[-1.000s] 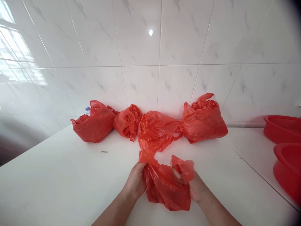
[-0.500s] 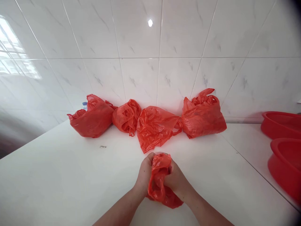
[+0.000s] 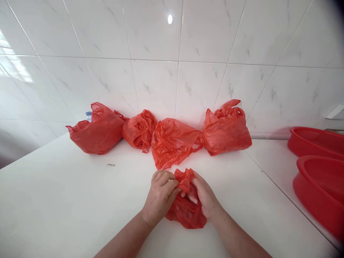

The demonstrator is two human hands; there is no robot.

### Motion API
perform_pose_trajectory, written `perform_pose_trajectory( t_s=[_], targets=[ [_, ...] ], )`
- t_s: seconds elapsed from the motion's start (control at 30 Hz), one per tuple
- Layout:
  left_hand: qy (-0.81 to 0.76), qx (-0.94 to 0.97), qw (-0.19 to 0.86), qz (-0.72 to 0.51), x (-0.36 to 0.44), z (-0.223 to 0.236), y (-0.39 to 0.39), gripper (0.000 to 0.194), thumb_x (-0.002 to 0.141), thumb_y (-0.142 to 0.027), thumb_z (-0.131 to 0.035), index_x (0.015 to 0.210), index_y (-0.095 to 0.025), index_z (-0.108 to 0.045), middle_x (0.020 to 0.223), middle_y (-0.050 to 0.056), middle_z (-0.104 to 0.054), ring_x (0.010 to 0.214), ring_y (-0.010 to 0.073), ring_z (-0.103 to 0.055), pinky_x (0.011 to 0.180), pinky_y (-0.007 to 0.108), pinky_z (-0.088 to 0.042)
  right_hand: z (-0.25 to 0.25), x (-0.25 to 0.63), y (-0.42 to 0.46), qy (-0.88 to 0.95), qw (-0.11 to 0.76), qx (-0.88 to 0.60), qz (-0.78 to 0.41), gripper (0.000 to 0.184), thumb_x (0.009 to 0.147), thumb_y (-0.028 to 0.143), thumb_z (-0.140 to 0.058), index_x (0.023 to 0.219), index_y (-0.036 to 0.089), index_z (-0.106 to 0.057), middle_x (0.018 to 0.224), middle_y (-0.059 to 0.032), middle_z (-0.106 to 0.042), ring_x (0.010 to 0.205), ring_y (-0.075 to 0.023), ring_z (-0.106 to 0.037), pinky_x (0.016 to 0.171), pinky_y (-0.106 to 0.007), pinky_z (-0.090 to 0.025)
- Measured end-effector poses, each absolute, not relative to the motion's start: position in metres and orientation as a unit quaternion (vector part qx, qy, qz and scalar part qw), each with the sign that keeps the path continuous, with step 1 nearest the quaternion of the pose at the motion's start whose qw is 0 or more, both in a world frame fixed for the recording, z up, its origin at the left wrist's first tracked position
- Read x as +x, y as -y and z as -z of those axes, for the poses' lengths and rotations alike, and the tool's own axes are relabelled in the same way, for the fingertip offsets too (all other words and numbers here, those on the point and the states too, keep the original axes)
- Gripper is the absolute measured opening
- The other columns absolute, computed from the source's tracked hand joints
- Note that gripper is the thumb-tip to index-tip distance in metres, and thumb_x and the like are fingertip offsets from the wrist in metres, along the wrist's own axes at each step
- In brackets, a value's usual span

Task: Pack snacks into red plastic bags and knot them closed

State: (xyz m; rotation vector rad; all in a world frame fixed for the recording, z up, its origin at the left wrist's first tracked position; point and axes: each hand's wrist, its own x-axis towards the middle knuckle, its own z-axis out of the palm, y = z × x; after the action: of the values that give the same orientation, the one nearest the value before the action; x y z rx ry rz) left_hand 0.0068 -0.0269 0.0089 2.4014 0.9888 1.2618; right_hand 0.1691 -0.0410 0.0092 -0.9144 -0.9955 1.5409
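A crumpled red plastic bag (image 3: 188,213) is between my two hands, low in the middle of the head view. My left hand (image 3: 160,195) is closed, with thumb and fingers pinching the bag's gathered upper edge from the left. On the other side my right hand (image 3: 205,195) grips the bag, and some of its fingertips show through the folds in the middle. What the bag contains, if anything, is hidden. Just beyond my hands lies another loose red plastic bag (image 3: 172,141) with its handle toward the right.
Along the tiled wall (image 3: 156,86) stand a full red bag (image 3: 99,134) at left, a bundled one (image 3: 139,130) and a full one (image 3: 227,132) at right. A blue bottle cap (image 3: 88,113) peeks out at left. Red basins (image 3: 309,179) stand at right on the white table (image 3: 80,204).
My left hand has turned over the bag's top and now pinches its edge. The bag's opening is gathered more. The view has shifted slightly to the right.
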Motion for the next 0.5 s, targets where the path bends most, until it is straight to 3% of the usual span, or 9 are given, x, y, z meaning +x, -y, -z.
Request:
perform_pose_trajectory(
  t_s=[0.07, 0.17, 0.33, 0.43, 0.5],
  targets=[
    [-0.368, 0.808, 0.12, -0.445, 0.004, -0.006, 0.023, 0.015, 0.085, -0.021, -0.051, 0.08, -0.026, -0.064, 0.084, 0.005, -0.058, 0.086, 0.0221, -0.051, 0.087, 0.04, -0.038, -0.009, 0.175, 0.039, 0.398, 0.518, -0.354, -0.669, 0.015, 0.083, 0.032, -0.045, 0.075, 0.02, -0.05, 0.058, 0.0019, -0.059, 0.039, -0.0067, -0.027, 0.044, -0.022, -0.023],
    [-0.393, 0.786, 0.14, -0.457, 0.0, -0.002, 0.019, 0.012, 0.085, -0.027, -0.052, 0.076, -0.022, -0.059, 0.09, 0.006, -0.055, 0.088, 0.0218, -0.05, 0.085, 0.039, -0.039, -0.01, 0.183, 0.035, 0.359, 0.515, -0.316, -0.711, 0.021, 0.085, 0.04, -0.045, 0.082, 0.02, -0.053, 0.062, 0.0001, -0.063, 0.037, -0.0059, -0.025, 0.044, -0.022, -0.023],
    [-0.383, 0.784, 0.231, -0.431, 0.001, -0.001, 0.02, 0.029, 0.091, -0.032, -0.042, 0.067, -0.018, -0.052, 0.089, 0.006, -0.052, 0.09, 0.0192, -0.05, 0.08, 0.034, -0.043, -0.006, 0.186, 0.033, 0.305, 0.506, -0.242, -0.769, 0.032, 0.087, 0.05, -0.045, 0.078, 0.021, -0.054, 0.047, 0.0042, -0.049, 0.039, -0.0086, -0.031, 0.047, -0.024, -0.032],
    [-0.376, 0.779, 0.272, -0.421, 0.005, -0.002, 0.021, 0.03, 0.092, -0.03, -0.041, 0.068, -0.018, -0.055, 0.094, 0.006, -0.054, 0.093, 0.0182, -0.051, 0.082, 0.032, -0.044, -0.003, 0.185, 0.035, 0.29, 0.522, -0.227, -0.769, 0.033, 0.085, 0.054, -0.051, 0.084, 0.022, -0.057, 0.067, 0.0011, -0.057, 0.058, -0.0116, -0.048, 0.059, -0.026, -0.04],
    [-0.377, 0.776, 0.291, -0.413, 0.007, -0.002, 0.021, 0.028, 0.091, -0.029, -0.044, 0.069, -0.018, -0.058, 0.099, 0.006, -0.056, 0.097, 0.0182, -0.052, 0.084, 0.032, -0.045, -0.002, 0.185, 0.036, 0.328, 0.508, -0.237, -0.761, 0.028, 0.083, 0.047, -0.059, 0.084, 0.019, -0.058, 0.08, -0.0016, -0.059, 0.068, -0.0128, -0.052, 0.066, -0.027, -0.042]
  ],
)
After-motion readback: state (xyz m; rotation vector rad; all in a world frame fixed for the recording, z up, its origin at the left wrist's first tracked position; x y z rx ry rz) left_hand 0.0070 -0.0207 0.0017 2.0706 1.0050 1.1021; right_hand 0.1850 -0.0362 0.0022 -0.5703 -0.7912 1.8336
